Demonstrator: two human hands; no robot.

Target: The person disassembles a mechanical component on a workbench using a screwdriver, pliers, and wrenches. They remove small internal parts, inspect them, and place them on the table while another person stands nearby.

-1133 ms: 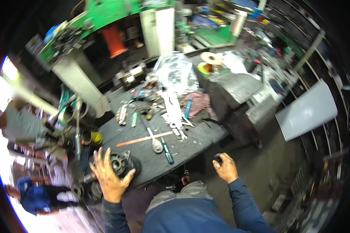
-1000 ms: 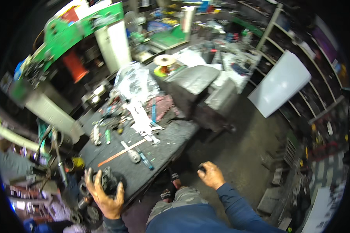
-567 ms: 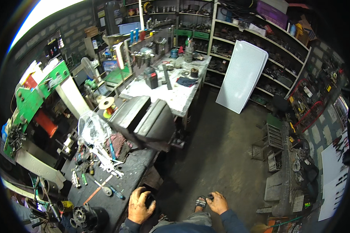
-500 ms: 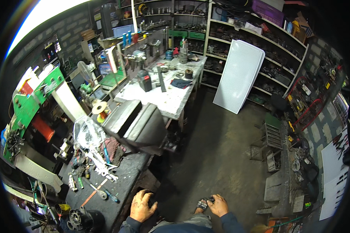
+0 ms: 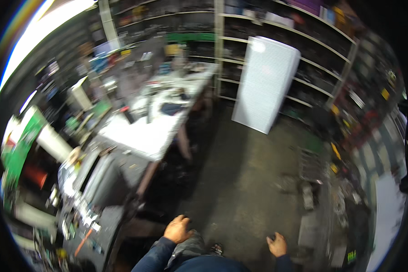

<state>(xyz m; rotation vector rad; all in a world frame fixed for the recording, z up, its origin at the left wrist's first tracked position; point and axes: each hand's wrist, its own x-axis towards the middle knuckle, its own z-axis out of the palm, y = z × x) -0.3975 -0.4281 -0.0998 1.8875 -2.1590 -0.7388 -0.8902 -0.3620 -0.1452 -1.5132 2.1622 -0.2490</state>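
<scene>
My left hand (image 5: 177, 230) hangs in front of my body, over my grey trouser leg, its fingers loosely bent and a little apart. Nothing shows in it. To the right, above the floor, my right hand (image 5: 277, 245) has thumb and fingers slightly apart. A dark patch by its fingertips is too blurred to make out. Neither hand touches a thing I can see. Nearest to the left hand is the dark workbench (image 5: 106, 222), carrying several smeared hand tools and a grey metal housing (image 5: 102, 179).
A white-topped table (image 5: 140, 136) stands beyond the bench. Loaded shelves (image 5: 240, 39) line the back, with a white ribbed panel (image 5: 265, 86) leaning on them. Dark floor (image 5: 240, 181) runs between the tables and the clutter on the right. A green-framed machine (image 5: 20, 140) is far left.
The view has shifted and blurred; benches and panel now sit further left. My left hand has risen slightly and turned inward, and my right hand has swung outward to the right.
</scene>
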